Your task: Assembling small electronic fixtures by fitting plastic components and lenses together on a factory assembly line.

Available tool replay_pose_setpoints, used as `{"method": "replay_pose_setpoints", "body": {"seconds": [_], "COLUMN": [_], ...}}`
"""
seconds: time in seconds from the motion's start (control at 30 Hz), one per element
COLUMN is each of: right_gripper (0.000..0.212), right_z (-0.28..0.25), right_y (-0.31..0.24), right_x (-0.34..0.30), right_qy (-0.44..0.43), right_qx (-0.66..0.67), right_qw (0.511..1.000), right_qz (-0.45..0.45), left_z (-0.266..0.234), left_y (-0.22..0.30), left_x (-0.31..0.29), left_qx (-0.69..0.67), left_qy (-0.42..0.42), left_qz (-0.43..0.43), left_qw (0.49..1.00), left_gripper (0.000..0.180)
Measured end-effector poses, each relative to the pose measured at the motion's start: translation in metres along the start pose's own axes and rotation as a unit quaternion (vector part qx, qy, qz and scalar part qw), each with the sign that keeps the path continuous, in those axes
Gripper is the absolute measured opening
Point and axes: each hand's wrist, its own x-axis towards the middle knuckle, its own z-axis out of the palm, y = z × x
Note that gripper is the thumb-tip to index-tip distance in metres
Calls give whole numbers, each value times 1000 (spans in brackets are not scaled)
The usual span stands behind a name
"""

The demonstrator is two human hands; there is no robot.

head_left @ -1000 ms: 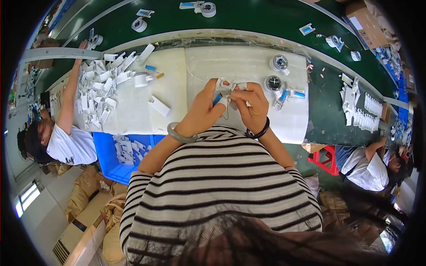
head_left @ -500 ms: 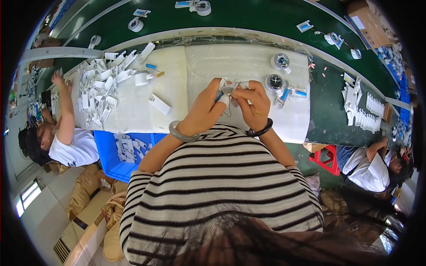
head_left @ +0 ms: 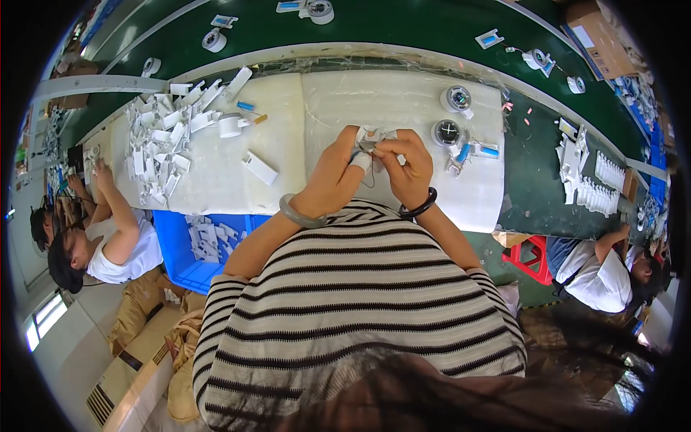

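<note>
- A green belt (head_left: pixel 403 29) runs across the top, carrying scattered round and flat white parts.
- Below it lies a white bench (head_left: pixel 338 122), where the person in a striped top works.
- A blue bin (head_left: pixel 176 245) sits under the bench's left edge, holding white pieces.
- A heap of white parts (head_left: pixel 162 137) covers the bench's left end, with one flat white piece (head_left: pixel 260 167) lying apart, nearer the hands.
- Another person at the far left rests a hand near that heap; a third sits at the lower right by a red stool (head_left: pixel 529 255).
- Two round reels (head_left: pixel 453 115) stand on the bench just right of the hands.
- The left hand (head_left: pixel 335 176), a grey bangle at its wrist, curls its fingers around a small white part (head_left: pixel 371 137), held above the bench's middle.
- The right hand (head_left: pixel 407 169), a dark band at its wrist, pinches the same part from the other side, fingertips pressed together against the left hand's.
</note>
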Motion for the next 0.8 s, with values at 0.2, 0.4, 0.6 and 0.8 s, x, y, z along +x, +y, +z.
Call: {"method": "replay_pose_setpoints", "body": {"seconds": [0.2,0.4,0.6,0.8], "right_gripper": [15,16,17,17], "right_z": [0,-3,0,6], "right_y": [0,1,1,4], "right_x": [2,5,0,0], "right_qy": [4,-25,-3,-25], "right_qx": [10,15,2,-31], "right_qw": [1000,999,1000,999], "right_qz": [17,18,27,-27], "left_z": [-1,4,7,2], "left_y": [7,-12,-9,-12], "left_x": [1,2,3,4], "left_qx": [47,39,23,113], "left_qy": [-21,18,33,64], "left_qz": [-11,33,26,66], "left_qw": [999,999,999,989], "left_gripper": [30,28,22,20]}}
